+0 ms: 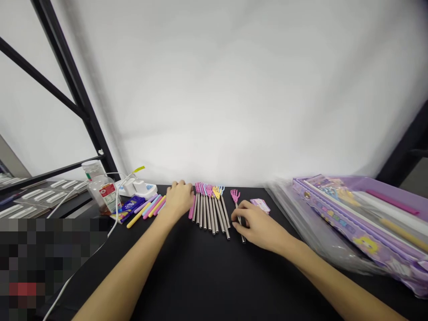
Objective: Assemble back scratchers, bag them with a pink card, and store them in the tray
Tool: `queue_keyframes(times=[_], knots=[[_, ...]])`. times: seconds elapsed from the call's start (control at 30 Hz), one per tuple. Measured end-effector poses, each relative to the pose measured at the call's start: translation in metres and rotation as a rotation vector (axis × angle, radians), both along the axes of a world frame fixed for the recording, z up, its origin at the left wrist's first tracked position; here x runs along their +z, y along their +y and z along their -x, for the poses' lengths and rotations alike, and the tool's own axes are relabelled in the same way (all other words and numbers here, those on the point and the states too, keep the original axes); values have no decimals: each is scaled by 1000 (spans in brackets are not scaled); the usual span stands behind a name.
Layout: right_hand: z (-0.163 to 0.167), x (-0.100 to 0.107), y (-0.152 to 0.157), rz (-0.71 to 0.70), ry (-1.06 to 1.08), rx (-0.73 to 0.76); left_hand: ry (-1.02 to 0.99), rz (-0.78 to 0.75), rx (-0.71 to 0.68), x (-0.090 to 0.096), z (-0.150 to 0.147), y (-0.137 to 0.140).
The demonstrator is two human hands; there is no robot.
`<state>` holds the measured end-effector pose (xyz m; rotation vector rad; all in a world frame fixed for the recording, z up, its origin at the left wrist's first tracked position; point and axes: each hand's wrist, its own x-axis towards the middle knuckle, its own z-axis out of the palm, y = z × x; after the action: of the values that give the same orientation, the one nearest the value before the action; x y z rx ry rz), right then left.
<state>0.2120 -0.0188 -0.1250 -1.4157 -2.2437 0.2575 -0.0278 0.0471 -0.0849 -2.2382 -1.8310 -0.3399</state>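
Several back scratchers (209, 209) lie side by side on the black table, with metal rods and small hand-shaped heads in pink, purple, blue and yellow. Apart from that row, a pink-headed back scratcher (235, 196) has its rod between the thumb and curled fingers of my right hand (256, 224). My left hand (179, 198) reaches over the coloured handle tubes (150, 207), fingers bent downward and their tips largely hidden. Just right of those fingers is a pink tube (191, 208); whether they grip it is unclear.
Small printed cards (260, 205) lie beyond my right hand. A purple bin (354, 232) with plastic packaging (310, 232) occupies the right side. At left are a clear jar (103, 191), a purple packet (133, 205), a power strip (140, 188) and a white cable (117, 205).
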Motion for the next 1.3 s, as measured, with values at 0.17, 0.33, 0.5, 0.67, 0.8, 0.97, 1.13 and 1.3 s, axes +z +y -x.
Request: queue_keyframes(times=[0.17, 0.33, 0.5, 0.67, 0.8, 0.97, 1.13, 1.3], knots=[[1, -3, 4, 66, 14, -226, 19, 90, 76, 1, 23, 7], [-5, 9, 4, 193, 104, -316, 17, 184, 7, -2, 14, 7], [-12, 26, 1, 477, 664, -225, 29, 183, 6, -7, 9, 6], [-15, 44, -5, 597, 1200, -52, 5, 27, -57, 2, 2, 3], [-17, 48, -4, 460, 1263, -2, -180, -49, -495, 9, -14, -8], [-23, 47, 4, 23, 1405, -42, -271, -142, -766, 5, -30, -22], [-24, 48, 5, -75, 1395, 4, -237, -223, -761, -2, -33, -21], [-20, 44, 5, -56, 1298, -4, -174, -280, -764, -7, -33, -19]])
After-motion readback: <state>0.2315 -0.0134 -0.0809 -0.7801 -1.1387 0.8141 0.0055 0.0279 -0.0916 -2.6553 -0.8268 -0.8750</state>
